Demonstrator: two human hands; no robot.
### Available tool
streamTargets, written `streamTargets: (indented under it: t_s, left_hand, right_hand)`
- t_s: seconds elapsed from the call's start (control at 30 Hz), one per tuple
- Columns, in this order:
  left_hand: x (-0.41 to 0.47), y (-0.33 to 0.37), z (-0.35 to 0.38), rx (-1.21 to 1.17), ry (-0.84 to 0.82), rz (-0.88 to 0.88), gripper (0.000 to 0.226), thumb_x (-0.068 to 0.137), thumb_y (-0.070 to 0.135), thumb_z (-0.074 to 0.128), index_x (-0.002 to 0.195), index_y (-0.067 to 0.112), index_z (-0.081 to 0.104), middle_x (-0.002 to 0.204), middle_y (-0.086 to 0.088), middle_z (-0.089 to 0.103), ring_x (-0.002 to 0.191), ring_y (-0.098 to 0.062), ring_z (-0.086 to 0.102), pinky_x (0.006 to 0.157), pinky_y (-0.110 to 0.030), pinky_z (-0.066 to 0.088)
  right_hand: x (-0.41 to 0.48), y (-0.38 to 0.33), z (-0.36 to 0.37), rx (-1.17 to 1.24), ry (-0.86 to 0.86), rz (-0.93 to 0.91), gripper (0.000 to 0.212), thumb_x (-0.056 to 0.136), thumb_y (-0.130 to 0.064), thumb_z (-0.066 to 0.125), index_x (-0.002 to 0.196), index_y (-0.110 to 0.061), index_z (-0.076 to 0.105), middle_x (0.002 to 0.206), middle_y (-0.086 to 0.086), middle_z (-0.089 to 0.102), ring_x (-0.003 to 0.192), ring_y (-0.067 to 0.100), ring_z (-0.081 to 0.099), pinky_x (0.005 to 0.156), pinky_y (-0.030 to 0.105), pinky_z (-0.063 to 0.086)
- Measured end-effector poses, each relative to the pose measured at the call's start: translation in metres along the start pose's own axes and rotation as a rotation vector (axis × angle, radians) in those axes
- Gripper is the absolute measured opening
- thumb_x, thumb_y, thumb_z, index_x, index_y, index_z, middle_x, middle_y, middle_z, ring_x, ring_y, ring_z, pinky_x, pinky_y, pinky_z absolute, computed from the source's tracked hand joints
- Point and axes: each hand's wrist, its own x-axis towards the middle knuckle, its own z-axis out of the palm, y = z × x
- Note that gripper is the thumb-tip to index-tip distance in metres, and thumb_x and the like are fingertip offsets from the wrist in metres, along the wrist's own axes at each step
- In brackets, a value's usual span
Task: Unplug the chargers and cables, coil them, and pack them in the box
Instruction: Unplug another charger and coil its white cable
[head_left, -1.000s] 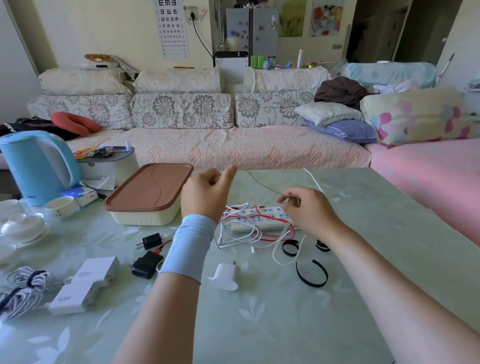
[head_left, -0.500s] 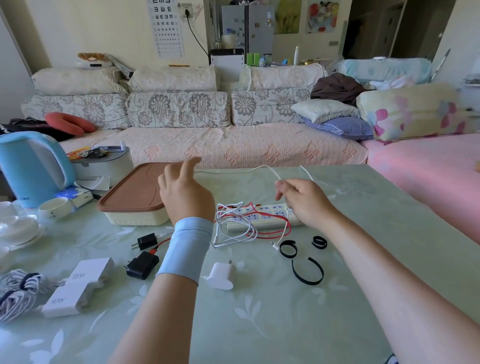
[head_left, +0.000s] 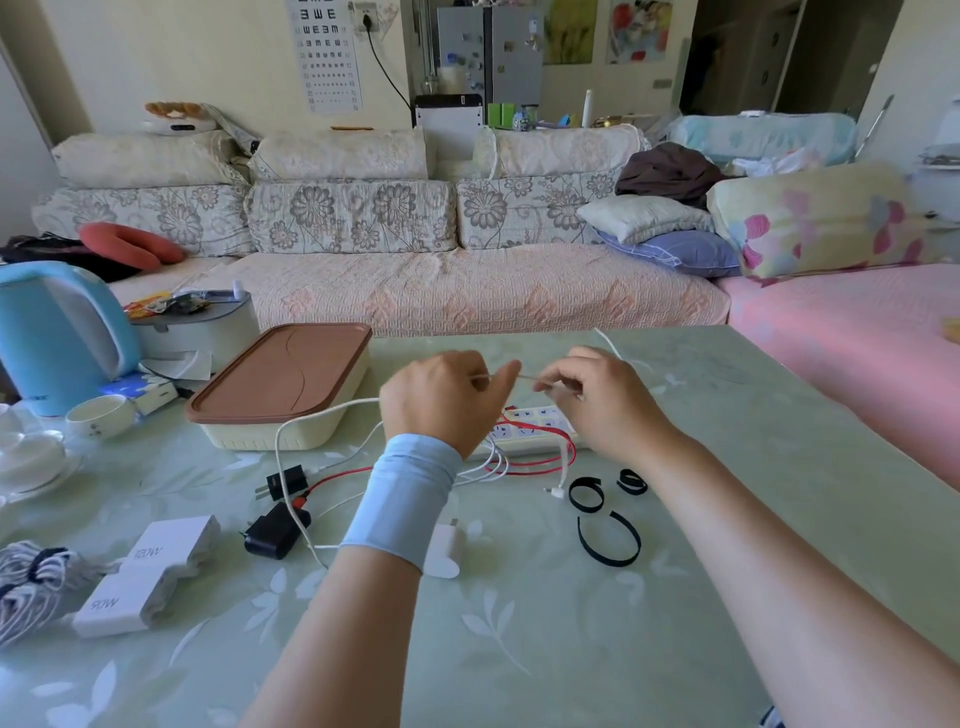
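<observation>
Head view: a person's left hand (head_left: 441, 400) and right hand (head_left: 597, 400) meet above the middle of the counter (head_left: 519, 649), each pinching a thin white cable (head_left: 291, 431) between thumb and fingers. A short stretch of it runs taut between the two hands. From the left hand the cable loops down toward the counter's left side, passing over a black charger (head_left: 275, 532). Beneath the hands lies a power strip (head_left: 535, 428), with a red cable (head_left: 550, 457) looped around it. The box (head_left: 283, 384), its brown lid on, sits toward the far left of the counter. Three black straps (head_left: 608, 540) lie just right of centre, and a white plug (head_left: 444, 548) rests beside the left wrist. Two white chargers (head_left: 145, 571) lie near the left edge.
</observation>
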Motion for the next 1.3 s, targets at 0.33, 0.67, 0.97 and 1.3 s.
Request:
streamTargets:
  t_s: [0.33,0.67,0.97,1.3]
  left_hand:
    - [0.014,-0.029,-0.008,-0.816,0.462,-0.263,0.052,0.091,0.041,0.052,0.054,0.018,0.024,0.051,0.002,0.022,0.054,-0.015,0.022,0.054,-0.033,0.021]
    - [0.011,-0.047,0.012,-0.325,0.234,-0.051,0.069,0.061,-0.015,0.038,0.121,0.013,0.060,0.116,-0.013,0.058,0.106,-0.032,0.048,0.093,-0.035,0.038]
    - [-0.009,0.006,-0.002,-1.070,-0.642,-0.235,0.016,0.097,0.020,0.048,0.111,0.021,0.055,0.081,-0.014,0.071,0.058,-0.027,0.064,0.065,-0.039,0.053]
    - [-0.002,-0.072,-0.027,0.129,-0.314,-0.085,0.057,0.087,0.067,0.043,0.067,0.016,0.060,0.064,0.000,0.060,0.071,-0.028,0.055,0.059,-0.027,0.034]
  right_hand:
    - [-0.007,0.022,0.010,0.102,-0.015,0.384,0.020,0.094,-0.026,0.060,0.088,-0.015,0.075,0.073,0.001,0.067,0.068,0.017,0.056,0.069,0.031,0.045]
    - [0.000,-0.002,0.013,0.188,0.293,0.283,0.012,0.090,-0.013,0.067,0.092,-0.013,0.078,0.080,0.004,0.073,0.073,0.019,0.070,0.077,0.036,0.055]
    - [-0.001,-0.024,0.019,0.001,0.419,-0.110,0.020,0.088,-0.015,0.067,0.105,-0.013,0.077,0.074,0.001,0.055,0.075,0.019,0.052,0.068,0.027,0.041]
    - [-0.025,-0.035,0.054,0.038,-0.397,0.143,0.024,0.096,-0.031,0.056,0.087,-0.014,0.070,0.076,0.000,0.061,0.075,0.022,0.057,0.068,0.037,0.042]
